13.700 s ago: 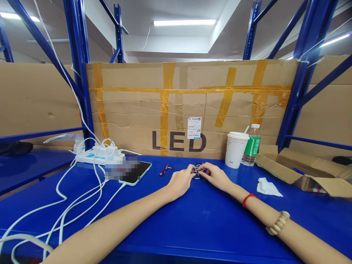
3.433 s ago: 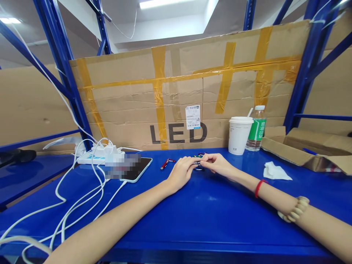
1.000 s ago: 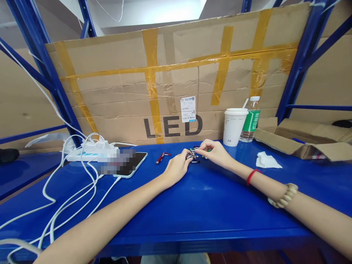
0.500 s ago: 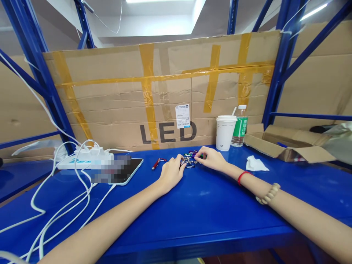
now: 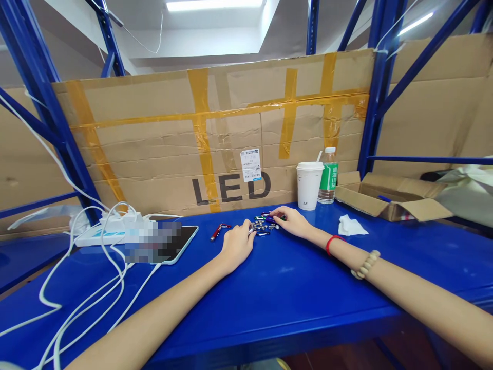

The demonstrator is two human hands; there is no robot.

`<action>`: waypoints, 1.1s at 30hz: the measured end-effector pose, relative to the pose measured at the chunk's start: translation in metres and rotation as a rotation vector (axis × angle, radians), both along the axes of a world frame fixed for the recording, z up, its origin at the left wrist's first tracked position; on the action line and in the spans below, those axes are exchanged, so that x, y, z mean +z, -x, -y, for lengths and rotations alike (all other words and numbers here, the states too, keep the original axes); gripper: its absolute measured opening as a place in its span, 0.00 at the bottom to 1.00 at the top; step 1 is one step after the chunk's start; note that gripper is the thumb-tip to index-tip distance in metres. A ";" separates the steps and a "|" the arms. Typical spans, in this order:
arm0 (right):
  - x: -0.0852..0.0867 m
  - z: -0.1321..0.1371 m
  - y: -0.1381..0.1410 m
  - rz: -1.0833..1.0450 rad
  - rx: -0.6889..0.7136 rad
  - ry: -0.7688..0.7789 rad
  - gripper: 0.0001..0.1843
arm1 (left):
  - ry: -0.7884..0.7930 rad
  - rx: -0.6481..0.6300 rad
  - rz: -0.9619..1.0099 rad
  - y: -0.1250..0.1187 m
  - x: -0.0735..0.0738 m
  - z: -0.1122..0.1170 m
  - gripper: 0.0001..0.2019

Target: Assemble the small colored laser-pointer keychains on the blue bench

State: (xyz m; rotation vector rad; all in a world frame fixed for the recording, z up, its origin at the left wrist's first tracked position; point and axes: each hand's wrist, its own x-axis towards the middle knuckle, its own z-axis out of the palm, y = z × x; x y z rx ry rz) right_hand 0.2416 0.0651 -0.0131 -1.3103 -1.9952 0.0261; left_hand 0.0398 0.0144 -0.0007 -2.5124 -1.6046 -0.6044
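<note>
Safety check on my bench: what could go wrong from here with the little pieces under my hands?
1. The loose pile of small coloured metal pieces lies between the left hand and right hand; a sweep might scatter them over the smooth blue metal tabletop.
2. The white lidded paper cup stands just behind the right hand and could be knocked.
3. The white cables loop beside the left forearm and may snag.

- Counter [image 5: 292,293]: open surface from near edge to left hand [image 5: 236,244] and right hand [image 5: 295,222].
- Left: white cables [image 5: 124,275], tablet [image 5: 181,240] obstruct.
- Rear right: paper cup [image 5: 308,180], water bottle [image 5: 328,177], cardboard box [image 5: 389,200] crowd passage.
</note>
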 end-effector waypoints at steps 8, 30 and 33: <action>0.007 0.006 -0.002 0.034 0.001 -0.003 0.10 | -0.037 0.023 -0.006 -0.001 0.000 0.001 0.11; 0.007 0.022 0.025 0.356 0.199 -0.022 0.14 | -0.095 -0.271 0.033 0.002 -0.004 -0.007 0.09; 0.007 0.020 0.022 0.341 0.208 -0.032 0.12 | -0.096 -0.313 0.010 0.002 -0.003 -0.008 0.10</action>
